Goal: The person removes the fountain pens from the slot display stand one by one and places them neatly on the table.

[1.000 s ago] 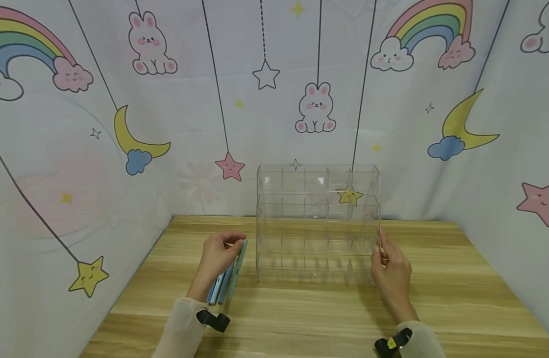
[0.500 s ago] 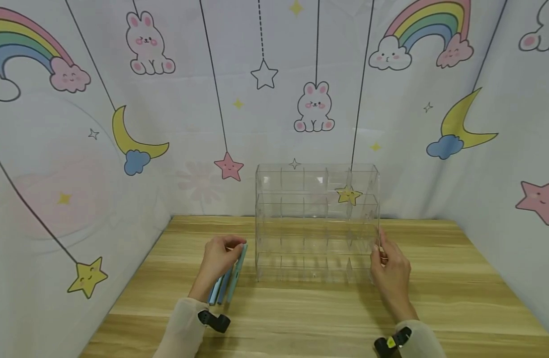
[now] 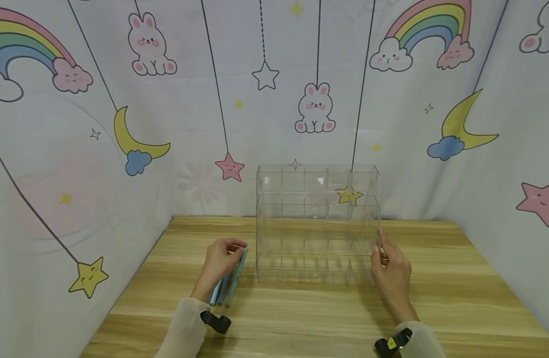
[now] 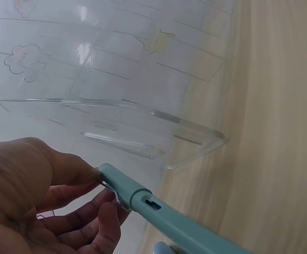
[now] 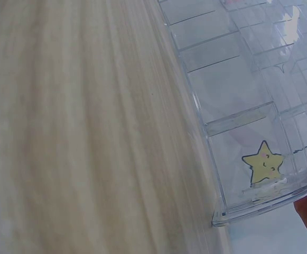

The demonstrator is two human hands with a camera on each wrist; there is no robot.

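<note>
My left hand pinches the capped end of a teal pen, thumb against the cap near its metal clip. The pen slants, its far end toward the front of the table. Close beside it lie blue pens, partly hidden by the hand. A clear acrylic pen organizer with tiers of small compartments stands upright at the middle of the table. At its right side, my right hand grips the side panel, thumb in front and fingers along the edge; in the right wrist view only some fingertips show.
The wooden table runs back to a white cloth backdrop printed with rainbows, rabbits and stars. More cloth hangs along both sides. Black bands with small cameras sit on both wrists. The organizer stands just right of the left hand.
My left hand has come slightly down and right, and the teal pen's upper end has lowered with it. The right hand and the organizer stay in place.
</note>
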